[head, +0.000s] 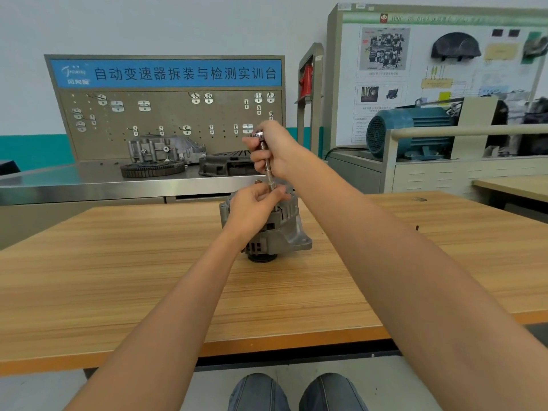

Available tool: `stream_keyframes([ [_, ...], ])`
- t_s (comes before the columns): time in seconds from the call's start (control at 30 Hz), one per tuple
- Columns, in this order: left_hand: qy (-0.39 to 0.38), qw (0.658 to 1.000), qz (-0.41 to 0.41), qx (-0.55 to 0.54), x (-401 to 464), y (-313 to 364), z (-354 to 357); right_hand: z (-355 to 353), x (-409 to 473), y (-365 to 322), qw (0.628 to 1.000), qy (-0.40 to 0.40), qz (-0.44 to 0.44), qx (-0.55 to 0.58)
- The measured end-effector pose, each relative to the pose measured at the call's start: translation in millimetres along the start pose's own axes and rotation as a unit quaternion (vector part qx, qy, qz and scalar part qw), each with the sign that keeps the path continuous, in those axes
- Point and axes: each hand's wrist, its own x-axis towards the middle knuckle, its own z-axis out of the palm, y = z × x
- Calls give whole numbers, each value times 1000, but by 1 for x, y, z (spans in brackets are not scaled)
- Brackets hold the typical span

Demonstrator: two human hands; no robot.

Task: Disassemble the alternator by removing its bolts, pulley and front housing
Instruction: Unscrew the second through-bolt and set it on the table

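A grey alternator [284, 232] stands on the wooden table [118, 277], pulley [262, 258] facing down. My right hand [272, 149] grips the top of a slim steel socket driver [268, 170] that stands nearly upright over the alternator's top. My left hand [255, 209] rests on the alternator's upper housing and pinches the driver's lower shaft between fingertips and thumb. The driver's tip and the bolt under it are hidden by my left hand.
Behind the table runs a steel bench [89, 185] with a gear ring [152, 169], a gearbox casing [166, 149] and a dark clutch housing [228, 164], backed by a pegboard [166, 114]. A blue electric motor [409, 129] sits at the right. My knees [296, 393] show below the table edge.
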Motion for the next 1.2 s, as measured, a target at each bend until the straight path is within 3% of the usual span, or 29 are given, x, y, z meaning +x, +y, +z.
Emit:
stream_keyframes([
  [0.1, 19, 1000, -15, 16, 0, 2, 0, 14, -4, 10, 988, 139, -71, 12],
  [0.2, 42, 997, -31, 54, 0, 1, 2, 22, -4, 19, 941, 290, -169, 46],
  [0.27, 30, 999, -17, 33, -1, 4, 2, 15, -2, 14, 959, 248, -132, 34],
  [0.33, 8, 1000, -4, 6, -4, 5, 2, 3, -3, 6, 991, 119, -48, 26],
  [0.43, 3, 1000, 2, -4, -2, 2, 1, -10, -1, 2, 999, -25, 0, 47],
  [0.5, 0, 1000, 1, -4, -1, 2, 2, -7, -2, 4, 998, 9, -18, 54],
  [0.6, 30, 999, -14, 17, 1, 1, 3, 10, -7, 14, 969, 209, -121, 43],
  [0.67, 44, 998, -21, 33, 3, -1, 4, 17, -5, 17, 941, 288, -170, 50],
  [0.73, 34, 999, -10, 23, 1, 1, 4, 15, -2, 14, 959, 251, -132, 31],
  [0.8, 12, 1000, -5, 2, 0, 2, 3, 5, -2, 6, 990, 125, -52, 27],
  [0.9, -4, 1000, -3, -9, -1, 0, 2, -8, 0, 3, 998, -31, -7, 54],
  [0.97, -3, 1000, -3, -11, -1, 1, 2, -5, -2, 5, 998, -9, -23, 63],
  [1.03, 16, 1000, -7, 7, 0, 1, 2, 6, -4, 12, 988, 116, -80, 57],
  [1.1, 43, 998, -24, 44, 1, 0, 3, 16, -5, 19, 955, 249, -158, 45],
  [1.13, 50, 997, -29, 53, 1, 0, 4, 19, -4, 21, 943, 276, -180, 41],
  [1.2, 43, 998, -14, 36, 0, 1, 4, 17, -2, 18, 961, 228, -154, 14],
])
